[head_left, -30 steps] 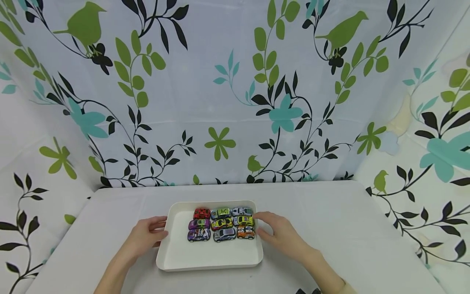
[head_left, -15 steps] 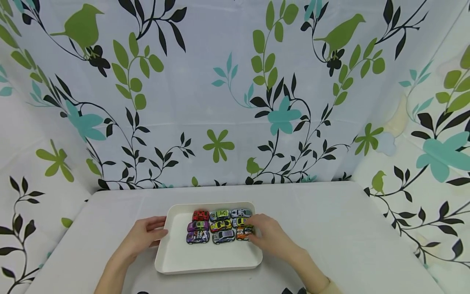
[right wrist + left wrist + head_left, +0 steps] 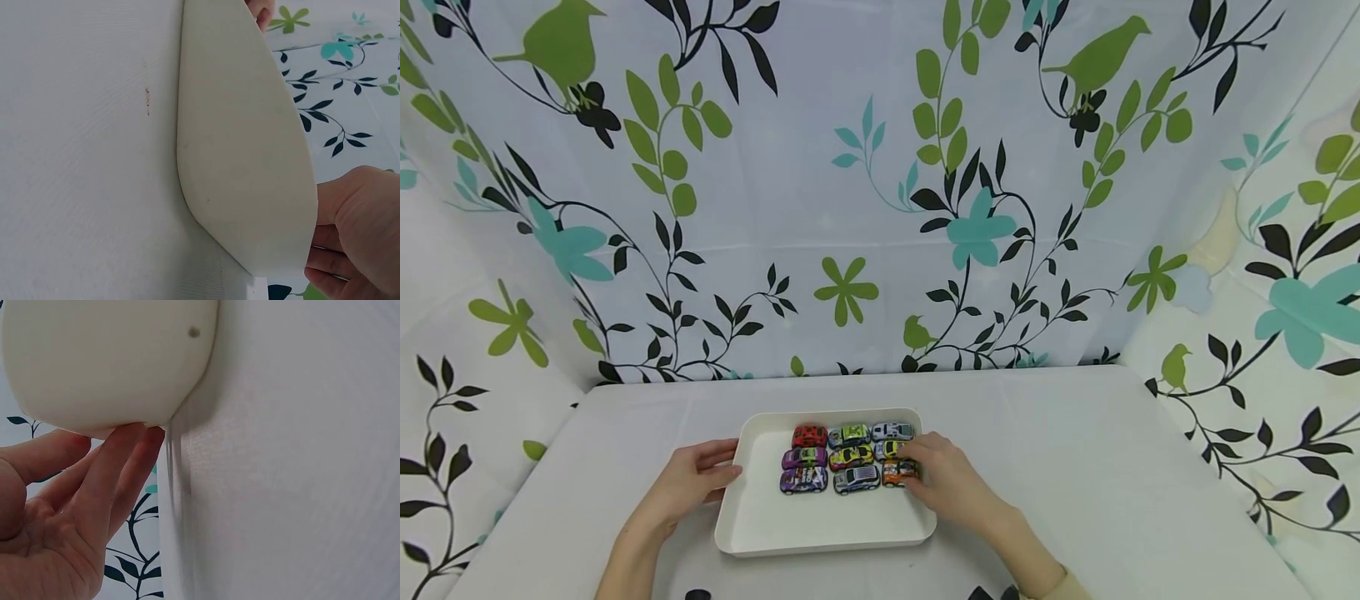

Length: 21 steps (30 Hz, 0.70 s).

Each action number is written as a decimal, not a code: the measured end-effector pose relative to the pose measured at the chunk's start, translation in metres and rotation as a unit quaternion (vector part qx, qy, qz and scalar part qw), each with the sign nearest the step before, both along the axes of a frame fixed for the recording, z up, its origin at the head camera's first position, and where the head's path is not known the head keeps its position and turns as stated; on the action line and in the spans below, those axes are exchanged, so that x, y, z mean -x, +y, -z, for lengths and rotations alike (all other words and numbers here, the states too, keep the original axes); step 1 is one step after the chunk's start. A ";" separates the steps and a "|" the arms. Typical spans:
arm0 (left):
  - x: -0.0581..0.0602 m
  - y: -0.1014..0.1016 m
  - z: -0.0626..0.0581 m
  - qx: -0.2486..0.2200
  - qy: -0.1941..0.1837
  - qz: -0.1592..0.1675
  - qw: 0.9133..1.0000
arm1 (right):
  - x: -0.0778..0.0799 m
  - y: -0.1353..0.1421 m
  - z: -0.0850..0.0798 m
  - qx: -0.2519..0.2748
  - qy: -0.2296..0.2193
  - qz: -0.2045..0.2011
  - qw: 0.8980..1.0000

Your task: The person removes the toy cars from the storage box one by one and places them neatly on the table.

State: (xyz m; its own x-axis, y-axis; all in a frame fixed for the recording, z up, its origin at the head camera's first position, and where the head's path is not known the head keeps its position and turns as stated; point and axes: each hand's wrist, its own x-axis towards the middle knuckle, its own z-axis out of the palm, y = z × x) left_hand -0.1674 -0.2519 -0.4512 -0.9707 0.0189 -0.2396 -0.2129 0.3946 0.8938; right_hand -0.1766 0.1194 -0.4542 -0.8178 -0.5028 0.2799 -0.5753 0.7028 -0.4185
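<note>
Several toy cars (image 3: 852,457) stand in three rows of three inside a shallow white tray (image 3: 820,533). My left hand (image 3: 688,479) touches the tray's left side with thumb and fingertips; the left wrist view shows these fingers, fairly straight, against the outer wall. My right hand (image 3: 951,483) reaches over the right rim. Its index finger overlaps the end of a yellow car (image 3: 887,450), and its thumb is at the end of an orange car (image 3: 895,473). A red car (image 3: 809,435) stands at the back left. In the right wrist view the tray wall hides the cars.
The tray rests on a white-covered table (image 3: 1112,483). Behind it hangs a curtain (image 3: 760,208) with printed birds and leaves, and similar cloth lines both sides. Small dark shapes (image 3: 697,595) show at the bottom edge of the head view.
My right hand has moved left from the tray's right rim onto the ends of the yellow and orange cars. My left hand stays at the tray's left side.
</note>
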 end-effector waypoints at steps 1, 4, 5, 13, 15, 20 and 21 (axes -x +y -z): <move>0.000 0.000 0.000 0.000 0.000 0.000 1.000 | 0.000 0.000 0.000 -0.001 0.004 0.000 1.000; 0.000 0.000 0.000 0.000 -0.001 -0.003 1.000 | 0.001 -0.001 0.002 -0.005 0.017 -0.001 1.000; 0.000 0.000 0.000 0.000 -0.001 -0.002 1.000 | 0.001 -0.001 0.003 -0.006 0.021 -0.001 1.000; 0.000 0.000 0.001 0.005 -0.005 -0.005 1.000 | 0.002 -0.002 0.006 -0.032 0.025 -0.001 0.999; 0.000 0.000 0.001 0.003 -0.007 -0.006 1.000 | 0.002 -0.002 0.007 -0.036 0.022 0.001 0.999; -0.001 0.001 0.001 -0.001 -0.007 -0.008 1.000 | 0.002 -0.002 0.010 -0.030 0.027 0.002 0.999; -0.001 0.001 0.002 0.000 -0.006 -0.007 1.000 | 0.002 -0.002 0.010 -0.028 0.029 0.001 0.999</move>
State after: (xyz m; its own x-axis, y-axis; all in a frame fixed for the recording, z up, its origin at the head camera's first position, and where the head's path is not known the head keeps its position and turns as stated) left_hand -0.1666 -0.2512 -0.4528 -0.9677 0.0049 -0.2521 -0.2301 0.3920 0.8907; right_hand -0.1781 0.1172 -0.4640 -0.8019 -0.5177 0.2982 -0.5963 0.7249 -0.3450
